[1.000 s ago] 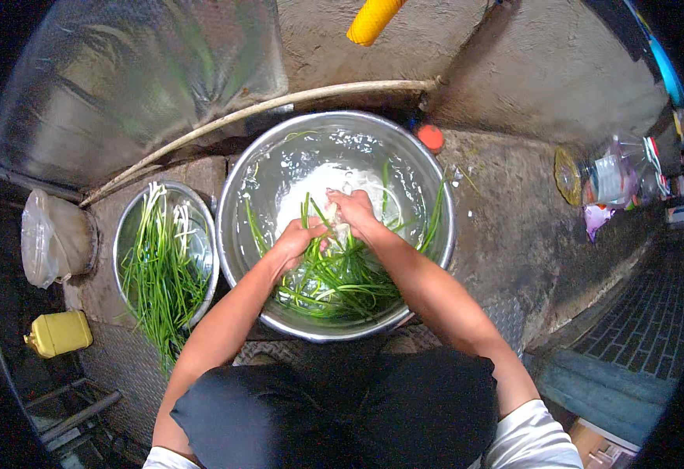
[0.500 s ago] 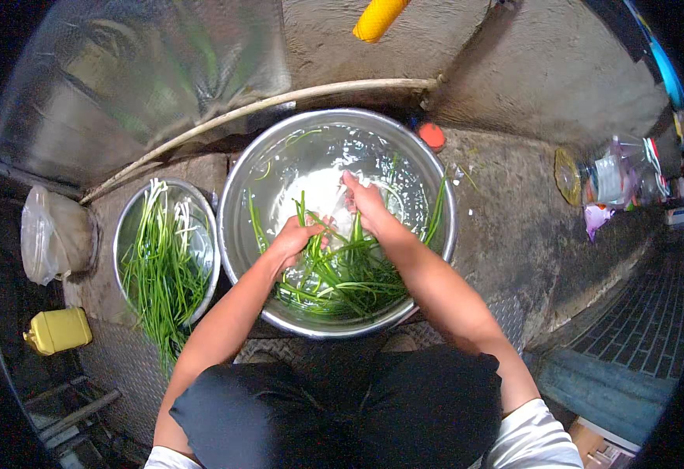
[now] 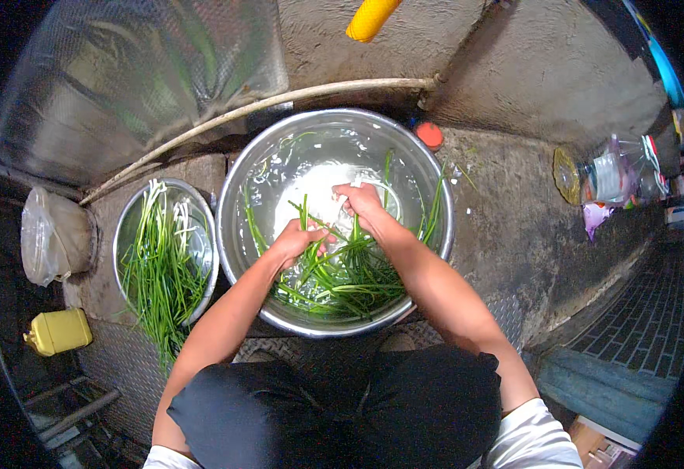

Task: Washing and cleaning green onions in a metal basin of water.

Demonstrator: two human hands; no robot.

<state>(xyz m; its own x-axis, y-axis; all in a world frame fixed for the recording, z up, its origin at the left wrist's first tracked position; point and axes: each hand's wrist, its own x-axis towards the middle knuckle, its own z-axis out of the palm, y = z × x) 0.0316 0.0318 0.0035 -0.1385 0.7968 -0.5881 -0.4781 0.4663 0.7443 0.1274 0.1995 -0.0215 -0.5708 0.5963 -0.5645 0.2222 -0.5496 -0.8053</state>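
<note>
A large metal basin point(image 3: 446, 258) of water stands in front of me, with long spring onions point(image 3: 357, 285) lying in its near half. My left hand point(image 3: 301, 241) is closed around some of the green stalks, left of the basin's middle. Higher and to the right, my right hand point(image 3: 364, 203) pinches the pale ends of spring onions at the water, thumb and fingers bent together. The two hands are a little apart. Bright glare on the water partly hides what lies between the fingers. A few loose stalks lean against the basin's sides.
Left of the basin, a smaller metal bowl point(image 3: 213, 273) holds a bunch of spring onions point(image 3: 162, 273) hanging over its near rim. A yellow jerrycan point(image 3: 60, 332) and a plastic-covered bucket point(image 3: 57, 234) stand farther left. A red cap point(image 3: 429, 136) lies behind the basin; plastic bottles point(image 3: 615, 176) lie right.
My right hand has shifted slightly left and down, its thumb and fingers drawn together toward the left hand. My left hand stays almost in place on the stalks.
</note>
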